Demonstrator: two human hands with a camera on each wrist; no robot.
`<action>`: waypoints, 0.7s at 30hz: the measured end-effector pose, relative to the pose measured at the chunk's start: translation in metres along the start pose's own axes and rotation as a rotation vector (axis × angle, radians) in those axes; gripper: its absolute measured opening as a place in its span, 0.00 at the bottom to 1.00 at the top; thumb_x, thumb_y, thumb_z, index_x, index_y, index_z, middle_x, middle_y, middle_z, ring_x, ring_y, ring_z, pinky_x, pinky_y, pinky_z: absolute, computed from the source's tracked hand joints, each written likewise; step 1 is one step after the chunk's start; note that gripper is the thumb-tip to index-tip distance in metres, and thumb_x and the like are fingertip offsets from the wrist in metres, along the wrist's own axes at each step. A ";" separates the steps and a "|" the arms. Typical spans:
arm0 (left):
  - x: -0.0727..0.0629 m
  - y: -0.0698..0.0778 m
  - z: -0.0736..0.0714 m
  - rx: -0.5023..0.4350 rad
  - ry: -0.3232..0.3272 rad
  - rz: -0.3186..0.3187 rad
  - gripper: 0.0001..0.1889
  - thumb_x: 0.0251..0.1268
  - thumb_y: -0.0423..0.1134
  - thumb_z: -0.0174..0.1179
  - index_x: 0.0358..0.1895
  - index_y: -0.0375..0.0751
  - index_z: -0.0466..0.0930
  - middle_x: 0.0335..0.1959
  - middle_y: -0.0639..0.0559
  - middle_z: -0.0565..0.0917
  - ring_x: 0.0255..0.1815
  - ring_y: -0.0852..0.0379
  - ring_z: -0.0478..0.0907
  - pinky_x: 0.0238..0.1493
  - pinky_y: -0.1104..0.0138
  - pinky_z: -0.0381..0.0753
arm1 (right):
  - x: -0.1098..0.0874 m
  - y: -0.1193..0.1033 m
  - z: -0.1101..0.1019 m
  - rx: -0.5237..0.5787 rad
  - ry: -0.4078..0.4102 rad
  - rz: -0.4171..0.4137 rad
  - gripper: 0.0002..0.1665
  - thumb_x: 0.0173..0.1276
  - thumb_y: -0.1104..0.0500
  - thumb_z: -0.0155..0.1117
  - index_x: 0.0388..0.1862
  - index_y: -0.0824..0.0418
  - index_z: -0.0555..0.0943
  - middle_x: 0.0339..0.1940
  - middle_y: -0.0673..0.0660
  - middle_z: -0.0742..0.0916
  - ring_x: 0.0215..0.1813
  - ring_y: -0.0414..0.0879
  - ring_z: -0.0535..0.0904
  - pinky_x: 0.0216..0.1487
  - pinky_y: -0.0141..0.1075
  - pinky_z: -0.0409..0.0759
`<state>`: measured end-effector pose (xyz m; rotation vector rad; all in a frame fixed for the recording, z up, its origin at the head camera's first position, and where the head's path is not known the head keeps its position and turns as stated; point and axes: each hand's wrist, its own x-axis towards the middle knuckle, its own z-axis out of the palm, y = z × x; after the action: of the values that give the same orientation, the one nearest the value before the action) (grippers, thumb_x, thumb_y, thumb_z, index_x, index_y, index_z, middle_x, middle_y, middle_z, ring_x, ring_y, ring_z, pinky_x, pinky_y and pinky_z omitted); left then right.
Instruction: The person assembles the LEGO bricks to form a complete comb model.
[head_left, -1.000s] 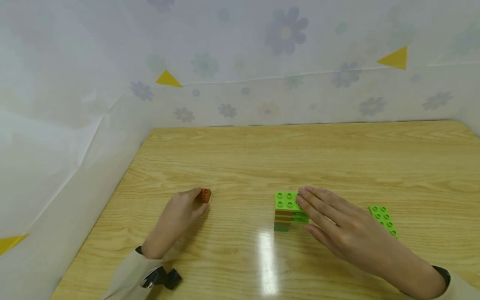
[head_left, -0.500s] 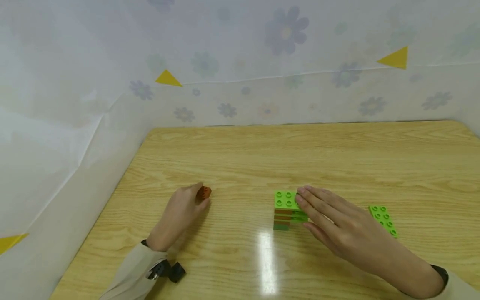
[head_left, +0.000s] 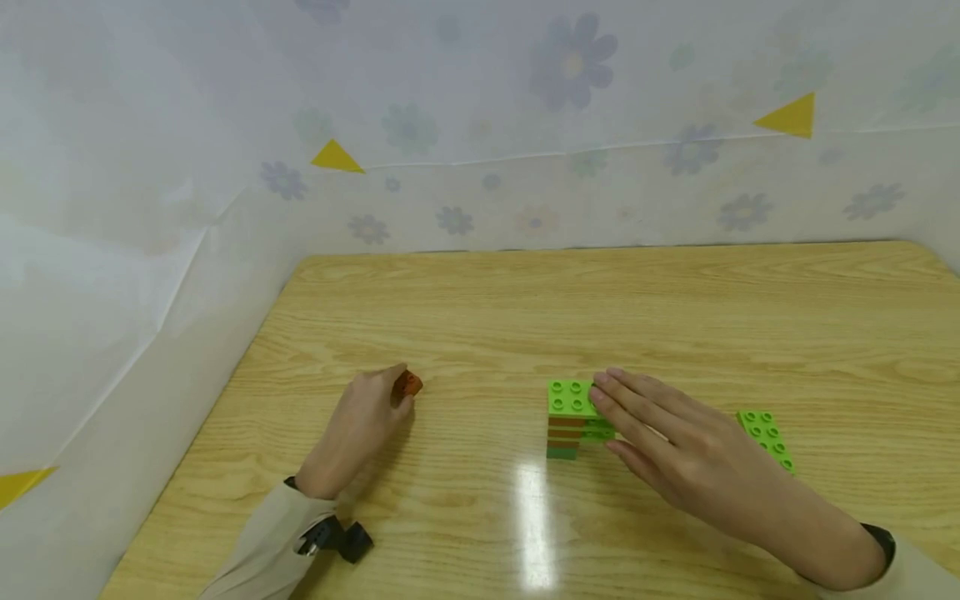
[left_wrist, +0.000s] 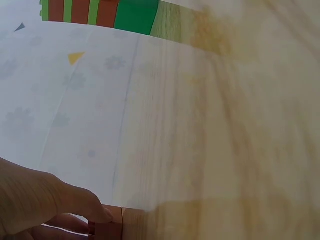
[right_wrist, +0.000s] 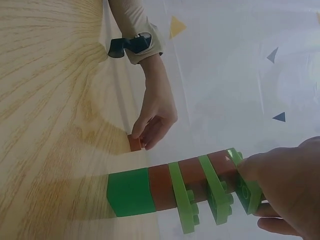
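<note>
Left hand (head_left: 356, 429) keeps a narrow grip, pinching the red-brown brick (head_left: 412, 384) between thumb and fingers at the surface (head_left: 450, 517), left of the upright stack (head_left: 566, 432), whose top green plate (head_left: 566, 402) right hand (head_left: 693, 454) covers with straight fingers.

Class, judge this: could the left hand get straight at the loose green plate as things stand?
Probably not directly: the left hand pinches a reddish brick, and the block stack and right hand lie between it and the green plate.
</note>
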<state>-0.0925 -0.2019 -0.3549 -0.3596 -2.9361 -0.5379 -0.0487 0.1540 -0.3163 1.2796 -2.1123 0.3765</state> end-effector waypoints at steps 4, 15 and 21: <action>0.001 -0.001 0.000 -0.005 -0.002 -0.010 0.08 0.55 0.27 0.66 0.38 0.30 0.81 0.27 0.43 0.83 0.25 0.56 0.78 0.24 0.66 0.79 | 0.000 0.002 0.002 0.049 0.029 0.002 0.27 0.81 0.53 0.41 0.59 0.72 0.78 0.60 0.65 0.80 0.59 0.56 0.79 0.72 0.29 0.58; -0.001 -0.003 0.001 0.071 -0.006 -0.047 0.15 0.59 0.38 0.69 0.39 0.27 0.79 0.30 0.39 0.80 0.26 0.50 0.77 0.22 0.62 0.77 | -0.004 0.002 0.001 0.043 -0.035 0.034 0.29 0.82 0.51 0.38 0.61 0.71 0.76 0.62 0.64 0.79 0.62 0.55 0.76 0.72 0.28 0.56; -0.002 -0.005 0.003 0.104 -0.041 -0.059 0.17 0.64 0.41 0.64 0.41 0.25 0.79 0.38 0.33 0.81 0.37 0.40 0.80 0.30 0.55 0.82 | -0.005 0.002 -0.001 0.046 -0.078 0.048 0.29 0.82 0.51 0.37 0.62 0.71 0.76 0.64 0.64 0.78 0.65 0.53 0.74 0.73 0.29 0.55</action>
<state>-0.0923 -0.2062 -0.3596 -0.2758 -3.0076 -0.3880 -0.0484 0.1589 -0.3189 1.2907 -2.2146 0.4041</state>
